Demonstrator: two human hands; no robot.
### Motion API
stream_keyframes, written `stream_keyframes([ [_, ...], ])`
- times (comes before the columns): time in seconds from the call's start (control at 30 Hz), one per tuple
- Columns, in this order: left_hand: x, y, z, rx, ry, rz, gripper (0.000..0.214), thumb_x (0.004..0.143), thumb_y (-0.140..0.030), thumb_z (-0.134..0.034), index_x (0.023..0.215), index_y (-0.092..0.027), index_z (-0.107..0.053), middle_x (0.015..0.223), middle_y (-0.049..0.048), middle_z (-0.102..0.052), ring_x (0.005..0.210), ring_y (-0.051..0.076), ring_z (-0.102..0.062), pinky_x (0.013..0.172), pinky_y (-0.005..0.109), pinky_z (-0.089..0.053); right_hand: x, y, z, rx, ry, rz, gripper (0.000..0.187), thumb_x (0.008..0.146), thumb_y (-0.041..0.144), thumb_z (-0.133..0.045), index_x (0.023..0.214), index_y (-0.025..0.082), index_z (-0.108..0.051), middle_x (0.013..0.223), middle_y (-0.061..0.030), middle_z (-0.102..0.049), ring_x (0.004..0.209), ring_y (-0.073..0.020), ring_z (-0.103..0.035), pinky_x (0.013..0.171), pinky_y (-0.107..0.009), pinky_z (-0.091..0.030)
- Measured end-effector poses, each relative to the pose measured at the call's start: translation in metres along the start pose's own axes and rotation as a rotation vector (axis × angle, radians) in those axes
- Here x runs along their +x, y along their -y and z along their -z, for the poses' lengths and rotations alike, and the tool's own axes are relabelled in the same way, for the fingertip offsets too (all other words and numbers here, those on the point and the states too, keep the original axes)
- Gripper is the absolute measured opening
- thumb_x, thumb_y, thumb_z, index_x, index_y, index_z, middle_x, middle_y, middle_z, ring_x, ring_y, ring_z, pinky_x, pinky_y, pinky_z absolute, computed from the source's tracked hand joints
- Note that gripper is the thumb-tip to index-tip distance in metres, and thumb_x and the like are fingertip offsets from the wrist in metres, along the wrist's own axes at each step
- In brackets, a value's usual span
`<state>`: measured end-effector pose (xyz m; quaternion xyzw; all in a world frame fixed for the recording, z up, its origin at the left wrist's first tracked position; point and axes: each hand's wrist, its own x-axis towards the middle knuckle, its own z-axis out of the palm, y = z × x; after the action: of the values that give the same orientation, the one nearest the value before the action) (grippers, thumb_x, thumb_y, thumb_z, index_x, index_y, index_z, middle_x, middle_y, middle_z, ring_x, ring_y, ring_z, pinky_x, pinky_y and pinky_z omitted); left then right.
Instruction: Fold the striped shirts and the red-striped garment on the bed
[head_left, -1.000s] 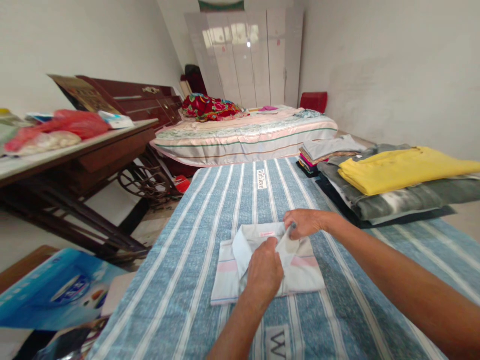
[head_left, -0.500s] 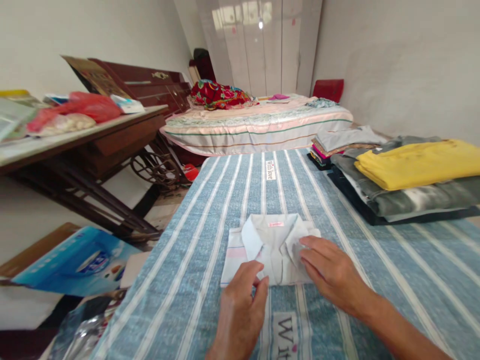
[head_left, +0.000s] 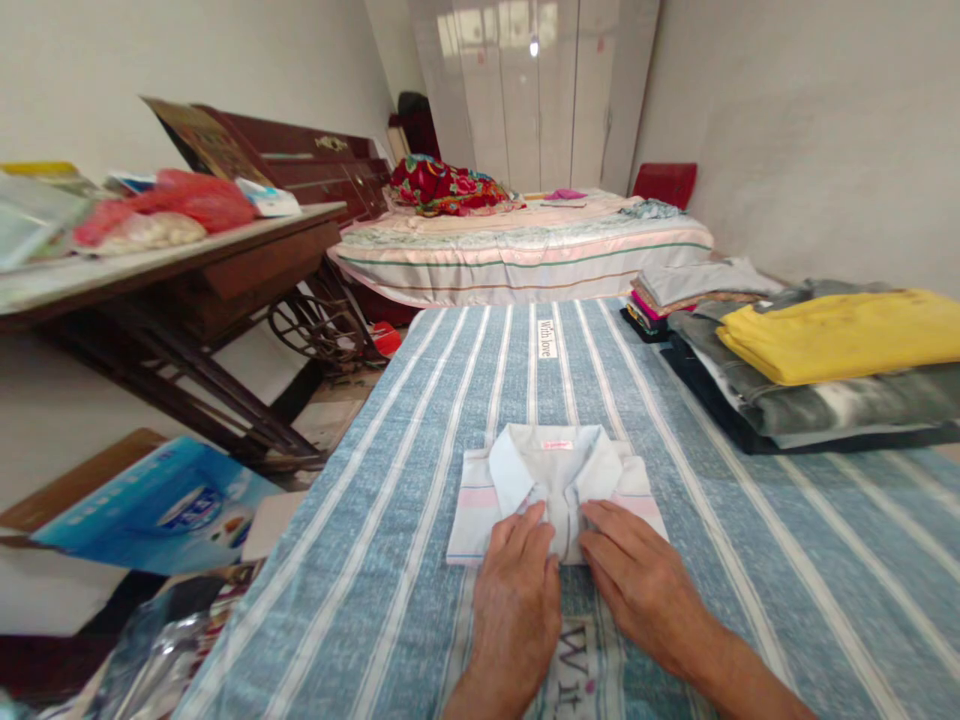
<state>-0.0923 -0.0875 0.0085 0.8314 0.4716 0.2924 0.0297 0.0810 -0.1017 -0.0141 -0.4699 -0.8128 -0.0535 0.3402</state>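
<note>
A folded white collared shirt (head_left: 469,510) with pink and blue stripes lies flat on the blue striped bedspread (head_left: 405,470), its collar at the far end. My left hand (head_left: 517,590) rests on the shirt's near part, left of the button placket, fingers stretched out. On the right side of the placket lies my right hand (head_left: 637,580), its fingers also extended and flat on the cloth. Both hands cover part of the shirt's front edge. Neither grips any fabric that I can see.
Folded clothes (head_left: 810,400) are stacked at the right, with a yellow garment (head_left: 847,335) on top. A smaller pile (head_left: 690,285) stands behind them. At left are a treadle sewing table (head_left: 247,260) and a blue box (head_left: 165,505). Another bed (head_left: 525,255) stands beyond.
My right hand has moved left and inward from the shirt's right edge onto its front. My left hand has shifted slightly right, its fingers now flat. The collar lies more evenly spread.
</note>
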Motion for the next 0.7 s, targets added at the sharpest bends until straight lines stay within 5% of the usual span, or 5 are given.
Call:
stream_keyframes([
  [0.23,-0.001,0.004,-0.003,-0.027,-0.022,-0.039,0.029,0.079,-0.007,-0.045,0.104,-0.016,-0.057,0.119,0.0109,-0.06,0.112,0.024,-0.054,0.094,0.043,-0.047,0.002,0.002,0.003,0.016,-0.032,-0.007,0.024,0.083,0.007,-0.045,0.098,0.016,-0.062,0.113,-0.0114,-0.061,0.11,-0.0233,-0.055,0.094,-0.041,-0.048],
  [0.4,-0.007,0.012,0.019,-0.18,-0.08,0.033,0.021,0.084,-0.015,-0.047,0.101,-0.019,-0.059,0.112,0.0072,-0.064,0.104,0.018,-0.059,0.086,0.029,-0.05,-0.004,-0.012,0.024,0.083,-0.144,-0.075,0.023,0.085,0.01,-0.048,0.102,0.017,-0.06,0.113,-0.0103,-0.061,0.107,-0.0206,-0.056,0.093,-0.038,-0.048],
  [0.53,-0.004,0.043,0.041,-0.17,-0.131,0.429,0.021,0.082,-0.028,-0.051,0.098,-0.02,-0.062,0.103,0.0058,-0.067,0.091,0.02,-0.064,0.074,0.027,-0.051,-0.016,-0.039,0.035,0.11,-0.141,-0.413,0.018,0.086,0.026,-0.05,0.097,0.02,-0.063,0.098,-0.0066,-0.066,0.09,-0.02,-0.063,0.083,-0.037,-0.051],
  [0.7,0.016,0.093,0.049,-0.203,0.052,0.817,0.026,0.068,-0.038,-0.059,0.085,-0.018,-0.061,0.084,0.0068,-0.069,0.082,0.024,-0.065,0.076,0.031,-0.049,-0.018,-0.072,0.031,0.303,0.134,-0.955,0.032,0.078,0.043,-0.052,0.095,0.019,-0.063,0.069,-0.0019,-0.066,0.062,-0.0189,-0.063,0.059,-0.031,-0.05],
])
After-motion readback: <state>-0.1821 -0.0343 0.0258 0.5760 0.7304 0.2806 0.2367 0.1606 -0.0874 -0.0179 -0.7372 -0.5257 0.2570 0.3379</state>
